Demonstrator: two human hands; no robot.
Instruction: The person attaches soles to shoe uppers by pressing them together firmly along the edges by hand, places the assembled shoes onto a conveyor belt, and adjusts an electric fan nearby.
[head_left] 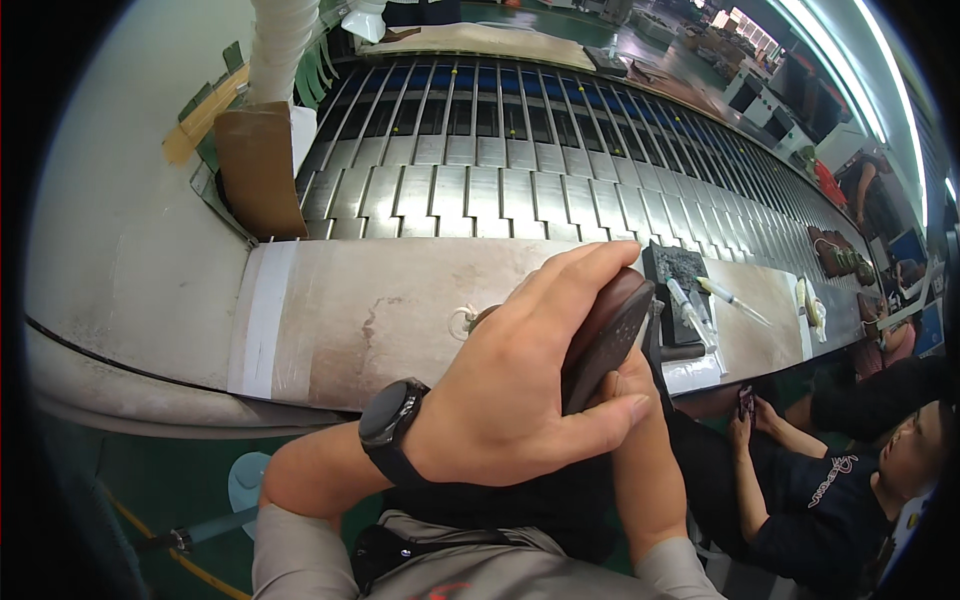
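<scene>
A brown shoe [607,312] with a dark sole is held up between my hands, above the near edge of the work ledge. My left hand [520,365], with a black watch [391,413] on its wrist, wraps over the shoe with its thumb along the near side. From behind and below, my right hand [631,376] grips the same shoe; most of its fingers are hidden. A pale lace loop [462,322] shows past the left hand's knuckles. Much of the shoe's upper is covered by my left hand.
Beyond the pale ledge [400,300] runs a metal slat conveyor [500,190]. A black tray [672,262] with syringe-like applicators [690,312] lies right of the shoe. More brown shoes [838,255] sit far right. A seated person [800,490] holds a phone. Cardboard [258,170] stands left.
</scene>
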